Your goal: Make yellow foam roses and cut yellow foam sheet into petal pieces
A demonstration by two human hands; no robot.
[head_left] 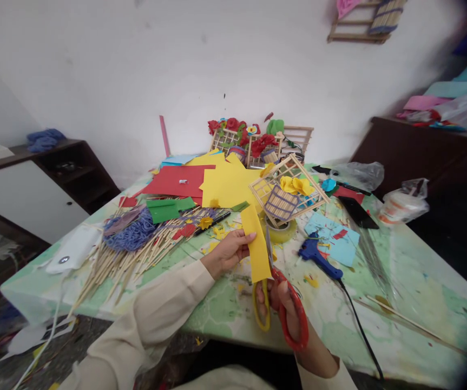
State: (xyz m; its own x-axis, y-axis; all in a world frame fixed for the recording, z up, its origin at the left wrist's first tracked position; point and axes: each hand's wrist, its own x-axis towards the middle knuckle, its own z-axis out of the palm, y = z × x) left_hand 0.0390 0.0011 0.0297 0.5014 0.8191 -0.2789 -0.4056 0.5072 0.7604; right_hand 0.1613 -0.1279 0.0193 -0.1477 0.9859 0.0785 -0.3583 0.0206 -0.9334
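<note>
A yellow paper strip (256,246) is pinched upright between the thumb and fingers of my left hand (229,252). My right hand (284,303) has its fingers through the handles of a pair of scissors (295,317), one loop red and the other yellow. The scissor blades point up along the right edge of the strip; whether they are cutting into it I cannot tell. Just beyond, a lattice frame of thin sticks (290,189) with yellow paper petals leans over a roll of clear tape (281,233).
Yellow paper (229,184) and red sheets (176,180) lie behind. At left are blue yarn (131,233) and wooden sticks (115,265). A blue glue gun (318,256), its cord trailing off the front edge, and a phone (358,212) lie at right, near a bagged cup (403,206).
</note>
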